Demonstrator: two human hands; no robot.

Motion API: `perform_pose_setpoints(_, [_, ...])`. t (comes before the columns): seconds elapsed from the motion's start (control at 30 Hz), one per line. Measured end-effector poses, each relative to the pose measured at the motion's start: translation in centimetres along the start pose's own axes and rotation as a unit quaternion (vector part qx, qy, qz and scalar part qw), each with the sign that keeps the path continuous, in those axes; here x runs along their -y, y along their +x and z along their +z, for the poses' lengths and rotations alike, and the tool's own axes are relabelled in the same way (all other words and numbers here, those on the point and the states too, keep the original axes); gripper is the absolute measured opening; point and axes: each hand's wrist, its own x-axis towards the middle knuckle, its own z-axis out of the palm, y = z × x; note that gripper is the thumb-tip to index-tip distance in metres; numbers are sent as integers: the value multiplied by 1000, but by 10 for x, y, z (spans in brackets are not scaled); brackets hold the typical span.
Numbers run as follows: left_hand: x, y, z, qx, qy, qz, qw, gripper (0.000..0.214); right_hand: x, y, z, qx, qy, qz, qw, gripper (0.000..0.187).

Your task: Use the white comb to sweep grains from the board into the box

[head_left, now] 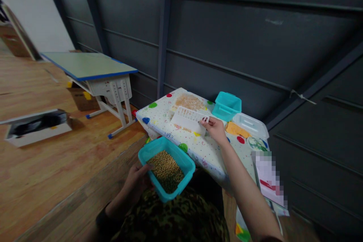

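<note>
My left hand point(138, 179) grips the near-left side of a teal plastic box point(189, 164), its thumb over the rim. Round tan beans, like soybeans point(166, 167), lie in the box, which I hold in front of my body by the table's edge. At the table, my right hand point(214, 129) pinches the right end of a white plastic slotted basket point(187, 121), which looks tilted so that its row of openings shows. Behind the basket spreads a heap of small pale-tan pieces point(188, 102). More tan bits lie along the basket's near side.
A second teal box point(227, 106), a clear lid point(253, 125), an orange cloth point(237, 129) and a small dish point(256, 143) stand on the right of the patterned tablecloth point(159, 115). A dark panelled wall point(227, 41) rises behind. Leftward are a desk point(90, 64) and an open carton point(39, 130).
</note>
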Motion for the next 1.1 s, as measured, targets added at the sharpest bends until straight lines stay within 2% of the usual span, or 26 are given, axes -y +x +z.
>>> perform_pose_setpoints(0.17, [-4, -3, -3, 37, -5, -1, 999, 46, 2, 0, -2, -3, -8, -3, 1000, 57])
perform_pose_setpoints(0.43, [9, 5, -1, -16, -18, -3, 1000, 54, -1, 2, -9, 15, -22, 1, 1000, 66])
perform_pose_setpoints(0.67, [6, 3, -1, 12, -12, -1, 1000, 53, -2, 2, -10, 19, -18, 2, 1000, 64])
perform_pose_setpoints(0.77, [5, 2, 2, 5, -10, 8, 1000, 60, -1, 2, -10, 16, -16, 4, 1000, 64])
perform_pose_setpoints(0.93, [-4, -3, 5, -5, -6, -1, 1000, 58, 0, 2, -10, 13, -19, 4, 1000, 64])
perform_pose_setpoints(1.1, [-13, -9, -1, 54, -1, -18, 998, 44, 0, 2, -10, 26, -14, 7, 1000, 67])
